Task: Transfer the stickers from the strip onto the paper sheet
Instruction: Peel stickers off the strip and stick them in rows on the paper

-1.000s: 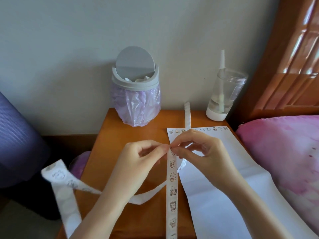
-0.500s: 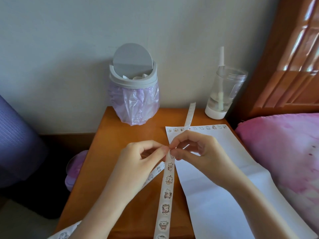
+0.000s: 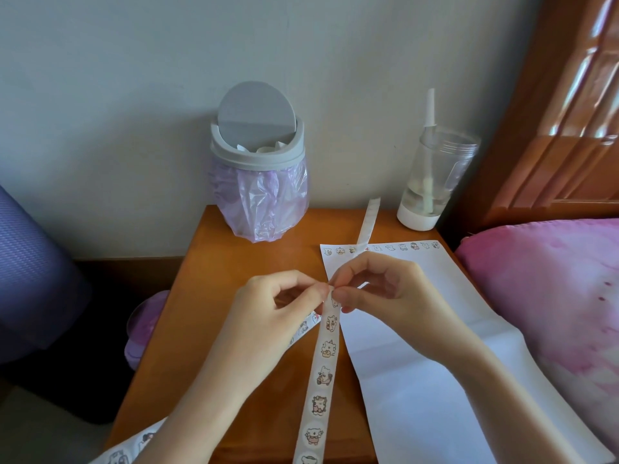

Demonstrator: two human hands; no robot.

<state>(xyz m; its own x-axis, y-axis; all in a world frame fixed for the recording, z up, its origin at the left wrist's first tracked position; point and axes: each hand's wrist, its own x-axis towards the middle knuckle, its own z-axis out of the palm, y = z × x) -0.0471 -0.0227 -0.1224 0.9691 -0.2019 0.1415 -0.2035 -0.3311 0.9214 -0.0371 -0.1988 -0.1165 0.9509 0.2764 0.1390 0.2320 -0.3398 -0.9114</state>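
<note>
The strip (image 3: pixel 323 380), pale glossy backing carrying round cartoon stickers (image 3: pixel 319 405), runs from bottom centre up to mid-frame. There the left grip (image 3: pixel 268 316) and right grip (image 3: pixel 388 296) both pinch its top end, fingers curled. Right of it the creased white sheet (image 3: pixel 418 380), with a sticker row (image 3: pixel 378 248) along its top edge, lies on the wooden table (image 3: pixel 201 329).

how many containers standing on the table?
2: a grey-lidded bin at the table's back left, and a clear bottle with a straw at its back right corner. None looks hidden.
</note>
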